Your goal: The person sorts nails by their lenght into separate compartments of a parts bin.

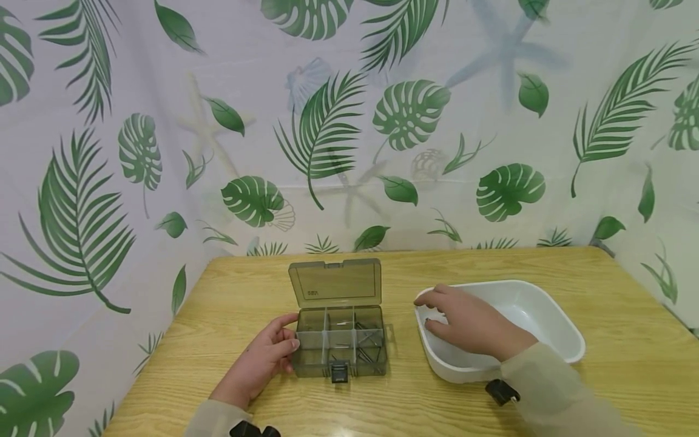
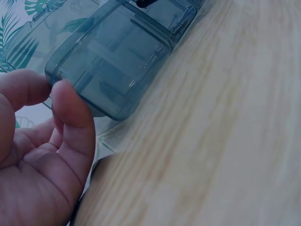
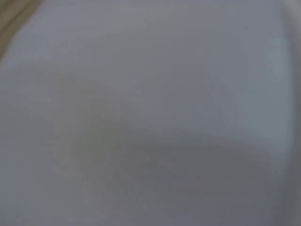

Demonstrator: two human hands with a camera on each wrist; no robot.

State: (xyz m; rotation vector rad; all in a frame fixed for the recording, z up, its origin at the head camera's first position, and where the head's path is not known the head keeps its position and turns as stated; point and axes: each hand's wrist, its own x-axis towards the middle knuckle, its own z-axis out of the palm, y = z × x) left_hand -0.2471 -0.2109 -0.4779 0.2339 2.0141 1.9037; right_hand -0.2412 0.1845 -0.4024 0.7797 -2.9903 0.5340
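A smoky, see-through compartment box (image 1: 341,337) stands on the table with its lid (image 1: 335,283) raised at the back. Small dark screw-like pieces (image 1: 368,353) lie in its right-hand compartments. My left hand (image 1: 266,350) grips the box's left side, thumb and index finger at the wall; the left wrist view shows the fingertips right at a box corner. Over the left part of a white plastic basin (image 1: 557,321) hovers my right hand (image 1: 472,321), fingers loosely bent, thumb and index apart, no held object visible. The right wrist view is a blur of white.
The wooden table (image 1: 404,400) carries the box left of middle and the basin to its right, with a gap between them. A leaf-printed cloth (image 1: 338,182) hangs behind the table and along both sides. The box's front latch (image 1: 339,371) hangs down.
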